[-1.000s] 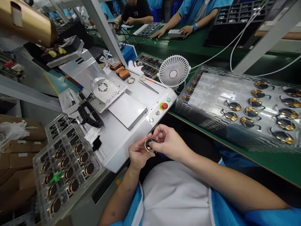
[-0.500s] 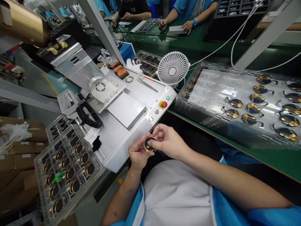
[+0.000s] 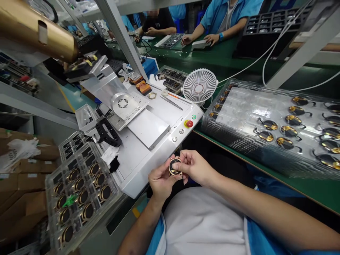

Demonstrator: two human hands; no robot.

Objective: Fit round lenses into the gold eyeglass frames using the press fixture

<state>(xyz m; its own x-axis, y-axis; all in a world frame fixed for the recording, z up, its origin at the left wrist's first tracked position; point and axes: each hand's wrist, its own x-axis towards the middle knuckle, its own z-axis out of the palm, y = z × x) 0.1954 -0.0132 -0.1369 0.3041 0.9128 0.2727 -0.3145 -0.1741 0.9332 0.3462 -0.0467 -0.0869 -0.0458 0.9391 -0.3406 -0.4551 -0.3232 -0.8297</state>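
Observation:
A small round black-and-gold part (image 3: 175, 167) with a metal rim sits between my hands, in front of the white benchtop machine (image 3: 148, 166). My left hand (image 3: 160, 179) holds it from below and the side. My right hand (image 3: 195, 167) pinches it from the right, with the fingertips on its face. Its underside is hidden by my fingers. To my left stands a clear plastic tray (image 3: 91, 224) holding several similar round parts. To my right lies a stack of clear trays (image 3: 239, 106) holding round parts with thin black tails.
The machine carries a red emergency stop button (image 3: 189, 123), a metal plate with a round fixture (image 3: 123, 105), a black cable chain (image 3: 107, 132) and tweezers (image 3: 171, 102). A white desk fan (image 3: 199, 85) stands behind it. Cardboard boxes (image 3: 23, 198) sit at lower left. Co-workers' hands (image 3: 195, 39) work beyond.
The whole view has shifted slightly, so everything sits lower and further right. Both hands still hold the round part, which looks slightly turned.

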